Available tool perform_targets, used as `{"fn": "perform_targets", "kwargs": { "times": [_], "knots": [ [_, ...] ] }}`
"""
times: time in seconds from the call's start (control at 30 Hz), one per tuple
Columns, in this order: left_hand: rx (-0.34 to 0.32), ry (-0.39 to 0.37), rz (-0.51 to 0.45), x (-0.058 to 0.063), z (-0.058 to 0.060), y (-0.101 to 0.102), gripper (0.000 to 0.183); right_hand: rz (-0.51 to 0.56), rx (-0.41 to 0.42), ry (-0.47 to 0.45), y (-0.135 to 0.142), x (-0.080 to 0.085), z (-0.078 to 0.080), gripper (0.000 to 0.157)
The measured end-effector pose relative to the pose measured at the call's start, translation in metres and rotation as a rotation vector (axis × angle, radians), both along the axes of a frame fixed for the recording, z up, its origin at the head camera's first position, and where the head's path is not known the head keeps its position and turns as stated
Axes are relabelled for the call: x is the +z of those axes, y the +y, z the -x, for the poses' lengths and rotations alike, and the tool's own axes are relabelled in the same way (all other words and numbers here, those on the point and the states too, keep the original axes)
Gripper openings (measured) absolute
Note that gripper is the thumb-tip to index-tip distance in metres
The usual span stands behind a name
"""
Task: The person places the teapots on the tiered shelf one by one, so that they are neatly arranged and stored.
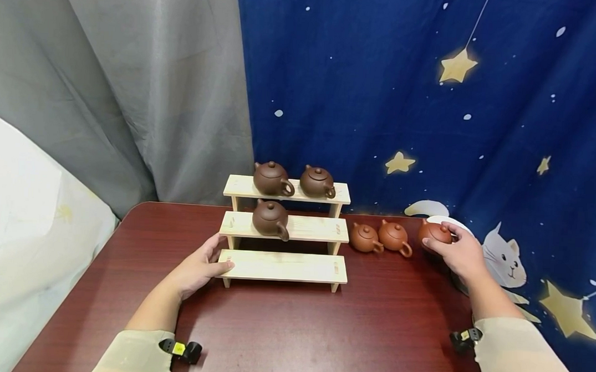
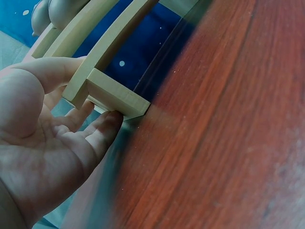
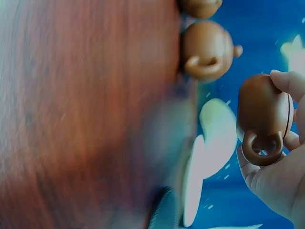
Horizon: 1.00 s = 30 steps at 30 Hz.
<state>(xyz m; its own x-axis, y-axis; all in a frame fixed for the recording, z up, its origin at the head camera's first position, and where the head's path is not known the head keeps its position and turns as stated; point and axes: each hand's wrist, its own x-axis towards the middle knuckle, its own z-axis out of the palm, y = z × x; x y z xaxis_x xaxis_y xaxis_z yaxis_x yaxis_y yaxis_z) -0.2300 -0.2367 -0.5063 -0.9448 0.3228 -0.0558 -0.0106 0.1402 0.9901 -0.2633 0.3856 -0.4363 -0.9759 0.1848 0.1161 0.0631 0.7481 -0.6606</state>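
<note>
A three-tier wooden display stand (image 1: 284, 267) stands on the table, with two dark brown teapots (image 1: 270, 179) on its top step and a third on the middle step. My left hand (image 1: 199, 269) grips the left end of the bottom step, thumb on top; in the left wrist view its fingers touch the stand's leg (image 2: 116, 93). Farther right, my right hand (image 1: 460, 253) holds a reddish-brown clay teapot (image 3: 262, 107) around its body, raised off the table with its lid on. Two similar reddish-brown teapots (image 1: 364, 238) sit beside the stand's right side.
The dark red wooden table (image 1: 321, 331) ends at a blue star-patterned curtain (image 1: 381, 101) and a grey curtain (image 1: 182, 92) behind. A white round rim (image 1: 448, 220) shows behind my right hand, mostly hidden. White cloth (image 1: 31, 241) hangs at the left.
</note>
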Motion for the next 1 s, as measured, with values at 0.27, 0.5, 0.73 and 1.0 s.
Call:
{"fn": "perform_targets", "kwargs": {
  "times": [0.27,0.5,0.73,1.0],
  "knots": [
    [0.002,0.004,0.010,0.000,0.000,-0.001,0.090,0.080,0.133,0.089,-0.041,0.029,-0.013,0.081],
    [-0.003,0.003,0.002,0.000,0.000,0.001,0.089,0.118,0.254,0.096,-0.080,0.042,-0.021,0.078],
    [-0.002,0.007,-0.001,0.001,0.000,0.002,0.088,0.148,0.335,0.076,-0.116,0.049,-0.028,0.077],
    [-0.009,-0.004,0.001,0.001,0.000,0.001,0.088,0.159,0.414,0.096,-0.157,0.046,-0.023,0.076]
  ]
}}
